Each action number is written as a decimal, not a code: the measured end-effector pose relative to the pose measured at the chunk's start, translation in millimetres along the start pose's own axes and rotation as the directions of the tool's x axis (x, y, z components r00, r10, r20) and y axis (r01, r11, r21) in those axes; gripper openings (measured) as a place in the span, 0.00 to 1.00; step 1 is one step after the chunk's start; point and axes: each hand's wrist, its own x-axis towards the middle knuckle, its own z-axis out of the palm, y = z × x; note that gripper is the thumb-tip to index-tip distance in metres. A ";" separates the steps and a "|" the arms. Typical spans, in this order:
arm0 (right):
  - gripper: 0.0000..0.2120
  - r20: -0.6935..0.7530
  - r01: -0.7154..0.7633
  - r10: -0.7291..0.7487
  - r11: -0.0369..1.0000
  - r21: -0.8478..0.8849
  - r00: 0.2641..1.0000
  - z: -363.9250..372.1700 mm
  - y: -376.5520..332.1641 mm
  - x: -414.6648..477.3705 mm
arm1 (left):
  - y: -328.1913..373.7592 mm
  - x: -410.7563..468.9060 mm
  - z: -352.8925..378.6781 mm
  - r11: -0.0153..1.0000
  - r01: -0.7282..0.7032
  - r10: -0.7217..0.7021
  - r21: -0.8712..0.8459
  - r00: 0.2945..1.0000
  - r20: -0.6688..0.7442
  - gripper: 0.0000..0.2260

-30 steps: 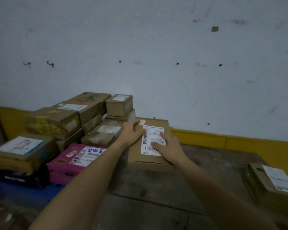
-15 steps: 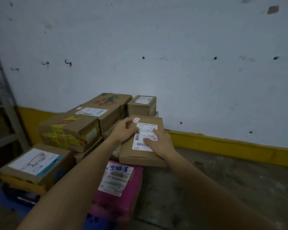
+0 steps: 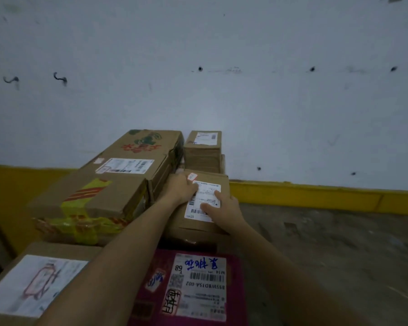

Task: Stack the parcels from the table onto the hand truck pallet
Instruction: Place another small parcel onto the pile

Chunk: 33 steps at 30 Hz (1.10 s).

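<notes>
— Brown cardboard everywhere; which parcel do the hands have?

— The flat brown parcel (image 3: 206, 222) with the white shipping label (image 3: 203, 200) on top; the left hand (image 3: 183, 188) lies over its far left corner, fingers curled down on the lid by a small red-edged sticker (image 3: 192, 176); the right hand (image 3: 224, 211) presses on the near right part, thumb and forefinger spread across the label; so each grip is clenched onto that one parcel, one at either side.

— And where does the parcel sit?

— Among the stacked boxes, left of the worn grey bench (image 3: 327, 250); its underside is hidden, so whether it rests on the stack or hangs just above cannot be told; a magenta box (image 3: 165, 290) with a barcode label and blue handwriting lies nearer the camera and lower down.

— What is around it?

— To the left, touching or nearly so, a box wrapped in yellow printed tape (image 3: 90, 208); behind that, a long carton with a red and green print (image 3: 139, 156); just beyond the held parcel, a small brown box (image 3: 203, 150) with its own label; bottom left, a carton with a large white sheet (image 3: 33, 283) on its lid; behind everything, a pale wall (image 3: 245, 90) with a yellow band along its foot.
</notes>
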 end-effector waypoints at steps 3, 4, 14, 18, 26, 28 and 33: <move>0.33 -0.016 -0.021 0.021 1.000 -0.010 1.000 12.5 -2.4 4.7 | -3.2 8.5 -1.0 1.000 -0.014 0.013 0.011 0.997 0.077 0.08; 0.33 -0.019 -0.025 0.025 1.000 -0.018 1.000 15.8 -2.6 6.8 | -4.0 10.1 -0.6 1.000 -0.009 0.007 0.023 0.995 0.096 0.10; 0.33 -0.013 -0.050 0.049 0.992 -0.117 0.999 23.4 -4.4 28.1 | -6.8 17.1 9.7 0.976 -0.092 0.052 0.198 0.979 0.196 0.13; 0.33 -0.017 -0.043 0.041 0.992 -0.123 0.999 25.1 -0.9 35.2 | -14.5 28.1 16.2 0.979 -0.084 0.046 0.187 0.979 0.198 0.09; 0.30 0.006 -0.030 0.030 0.999 -0.011 1.000 15.2 -0.6 35.6 | -16.8 29.2 13.4 0.945 -0.176 0.102 0.277 0.960 0.261 0.20; 0.29 -0.019 0.009 -0.008 0.999 0.041 1.000 9.8 1.3 29.7 | -18.8 24.7 13.3 0.916 -0.200 0.091 0.348 0.948 0.306 0.25; 0.29 -0.022 0.090 -0.088 0.993 0.079 0.996 -10.5 16.5 6.1 | -8.4 11.3 18.7 0.912 -0.184 0.081 0.366 0.957 0.280 0.26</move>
